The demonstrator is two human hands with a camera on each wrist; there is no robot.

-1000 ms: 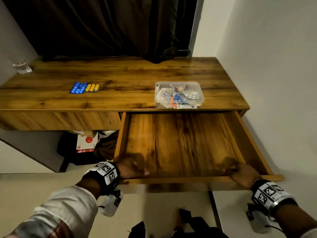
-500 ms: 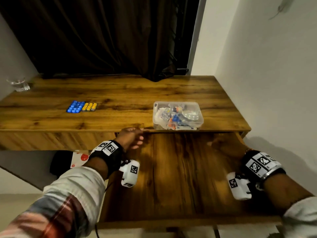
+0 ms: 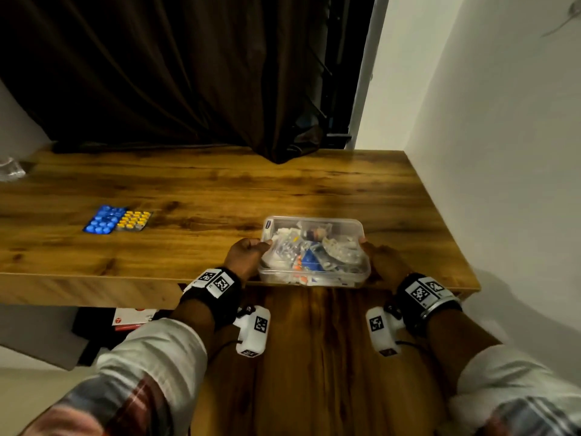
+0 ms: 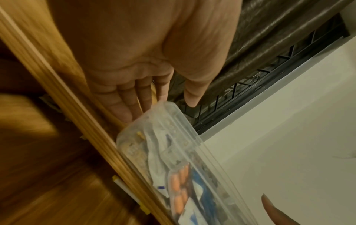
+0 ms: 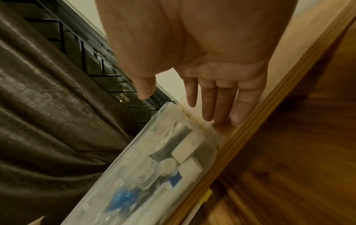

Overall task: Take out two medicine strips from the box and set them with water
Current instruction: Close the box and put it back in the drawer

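Note:
A clear plastic medicine box (image 3: 314, 251) with its lid on stands at the desk's front edge, filled with several strips and packets. My left hand (image 3: 248, 254) lies against its left end and my right hand (image 3: 379, 261) against its right end. In the left wrist view the left hand (image 4: 146, 91) has straight fingers touching the box (image 4: 173, 152), with the thumb over the lid corner. The right hand (image 5: 202, 91) also has straight fingers, beside the box (image 5: 154, 159). A blue strip (image 3: 103, 219) and a yellow strip (image 3: 133, 220) lie side by side at the desk's left. A glass of water (image 3: 11, 169) stands at the far left.
The wooden desk (image 3: 220, 184) runs to a white wall (image 3: 503, 184) on the right, with a dark curtain (image 3: 173, 73) behind. The drawer (image 3: 314, 357) is pulled out beneath the box, under my forearms. A dark bag and a red-and-white packet (image 3: 132, 319) sit below the desk.
Both hands left the drawer's front edge and moved up and forward to the two ends of the box. The drawer stays pulled out; the view has closed in on the desk.

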